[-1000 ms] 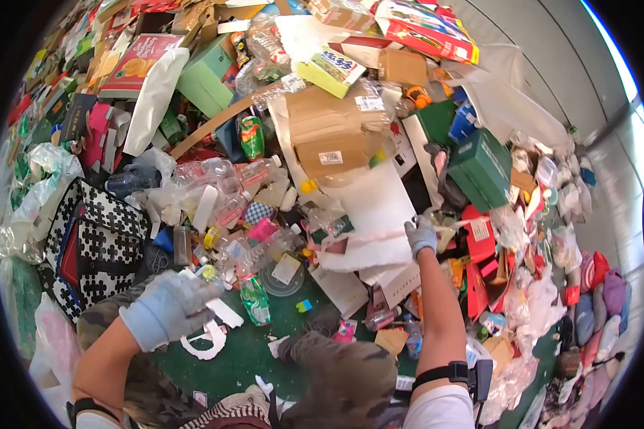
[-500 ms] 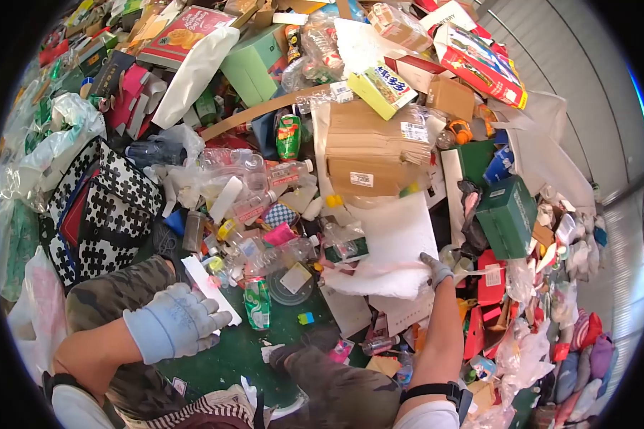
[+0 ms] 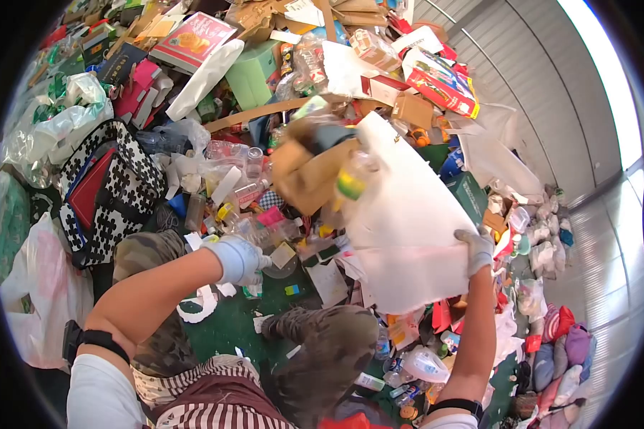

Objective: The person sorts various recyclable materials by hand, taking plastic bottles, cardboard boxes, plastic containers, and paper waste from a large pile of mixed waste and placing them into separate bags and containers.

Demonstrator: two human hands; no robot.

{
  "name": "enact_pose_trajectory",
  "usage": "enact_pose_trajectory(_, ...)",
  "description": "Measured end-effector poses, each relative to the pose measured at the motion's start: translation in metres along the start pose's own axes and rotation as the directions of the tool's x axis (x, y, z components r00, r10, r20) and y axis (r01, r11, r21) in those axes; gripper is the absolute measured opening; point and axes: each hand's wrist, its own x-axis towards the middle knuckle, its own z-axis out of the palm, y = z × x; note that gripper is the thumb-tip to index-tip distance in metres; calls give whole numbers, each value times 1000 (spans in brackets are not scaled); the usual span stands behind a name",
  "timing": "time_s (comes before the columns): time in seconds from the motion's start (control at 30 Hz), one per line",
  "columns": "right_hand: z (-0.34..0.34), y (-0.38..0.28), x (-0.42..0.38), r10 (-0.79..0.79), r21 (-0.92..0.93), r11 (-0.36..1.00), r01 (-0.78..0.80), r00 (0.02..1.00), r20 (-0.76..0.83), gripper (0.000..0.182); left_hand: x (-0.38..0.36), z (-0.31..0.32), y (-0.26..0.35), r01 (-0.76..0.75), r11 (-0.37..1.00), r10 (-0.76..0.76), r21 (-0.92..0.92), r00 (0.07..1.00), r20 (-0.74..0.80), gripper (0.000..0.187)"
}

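Observation:
My right hand [image 3: 477,252], in a pale work glove, is closed on the right edge of a large white sheet [image 3: 422,243]. The sheet is raised and tilted over the pile. Beside its left edge a brown cardboard box [image 3: 304,175] is smeared by motion, and a clear bottle [image 3: 355,182] with a yellow-green label is blurred in front of the sheet. My left hand [image 3: 237,260], in a light blue glove, reaches low over the litter near plastic bottles [image 3: 275,230] and a partly covered green can [image 3: 253,291]. Its fingers are mostly hidden behind the back of the glove.
Mixed recyclables heap up all round. A black-and-white patterned bag [image 3: 111,193] stands at left beside a white plastic bag [image 3: 46,286]. A green box [image 3: 468,196] and a red box [image 3: 443,82] lie to the right, before a metal wall [image 3: 522,79]. Bent knees frame the green floor [image 3: 225,332].
My right hand has lifted the white sheet up and right, and the cardboard on it has shifted left, tumbling. My left hand has moved forward and right, away from a white strip.

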Motion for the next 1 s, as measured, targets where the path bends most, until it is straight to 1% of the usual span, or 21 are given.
enact_pose_trajectory(0.03, -24, -23, -20, 34, 116, 992, -41, 998, 58, 38, 2, 2, 0, 17, 1000, -17, -9, 1000, -8, 42)
enact_pose_trajectory(0.07, -47, -38, -38, 37, 91, 995, -33, 999, -39, 39, 1, 1, -1, 9, 1000, -9, -6, 1000, -14, 42)
enact_pose_trajectory(0.1, -77, -21, -34, 28, 105, 994, -23, 998, -48, 46, 0, -1, -1, 16, 1000, -16, -8, 1000, -18, 41)
enact_pose_trajectory(0.13, -96, -22, -48, 36, 229, 973, 10, 980, -197, 44, 0, -2, -2, 23, 1000, -23, -10, 999, -21, 41)
enact_pose_trajectory(0.17, -121, -8, -52, 83, 434, 901, -6, 984, -158, 46, 0, -2, -2, 31, 999, -31, -13, 999, -23, 40)
enact_pose_trajectory(0.2, -146, 2, -63, 128, 544, 839, -12, 976, -177, 45, 2, 2, -4, 64, 998, -64, 12, 997, -53, 40)
enact_pose_trajectory(0.27, -180, 5, -104, 206, 547, 836, -42, 948, -241, 48, -1, 1, -4, 79, 997, -78, 6, 996, -34, 41)
enact_pose_trajectory(0.37, -220, 41, -157, 341, 657, 746, -109, 910, -235, 53, -8, 3, -7, 101, 995, -102, -25, 994, -28, 41)
enact_pose_trajectory(0.43, -246, 96, -180, 473, 819, 563, -111, 856, -210, 52, -4, 11, -15, 166, 972, -159, -165, 986, 56, 41)
enact_pose_trajectory(0.47, -261, 124, -194, 468, 830, 553, -79, 853, -231, 53, -14, 8, -12, 129, 986, -133, -110, 990, -34, 40)
enact_pose_trajectory(0.5, -270, 138, -208, 589, 873, 476, -101, 774, -232, 52, -14, 13, -16, 124, 987, -126, -99, 992, -17, 40)
enact_pose_trajectory(0.57, -300, 201, -228, 672, 880, 473, -35, 660, -335, 47, -11, 25, -29, 129, 978, -134, -165, 991, -21, 41)
enact_pose_trajectory(0.6, -320, 234, -239, 684, 881, 472, -41, 647, -337, 47, -17, 19, -27, 117, 974, -113, -194, 993, 31, 44)
enact_pose_trajectory(0.63, -341, 265, -250, 738, 860, 499, -103, 570, -360, 43, -17, 24, -29, 113, 976, -107, -188, 993, 42, 44)
enact_pose_trajectory(0.7, -347, 275, -258, 785, 840, 515, -171, 488, -382, 39, -21, 37, -46, 154, 925, -153, -348, 988, 31, 47)
enact_pose_trajectory(0.73, -338, 261, -265, 820, 850, 508, -138, 381, -428, 34, -21, 50, -61, 158, 925, -156, -345, 987, 34, 47)
enact_pose_trajectory(0.77, -330, 251, -266, 845, 858, 503, -104, 268, -463, 30, -19, 67, -79, 154, 866, -161, -476, 987, 27, 46)
enact_pose_trajectory(0.8, -336, 270, -266, 871, 877, 466, -115, 237, -431, 31, -18, 78, -89, 145, 789, -167, -596, 986, 19, 46)
enact_pose_trajectory(0.9, -350, 334, -264, 879, 874, 453, -176, 253, -404, 34, -33, 84, -103, 271, 687, -299, -675, 951, 77, 37)
enact_pose_trajectory(0.97, -350, 359, -257, 890, 899, 423, -115, 239, -388, 38, -41, 93, -117, 360, 550, -406, -754, 904, 135, 31)
enact_pose_trajectory(1.0, -340, 356, -255, 880, 889, 449, -86, 215, -424, 37, -45, 92, -118, 361, 552, -406, -751, 904, 136, 31)
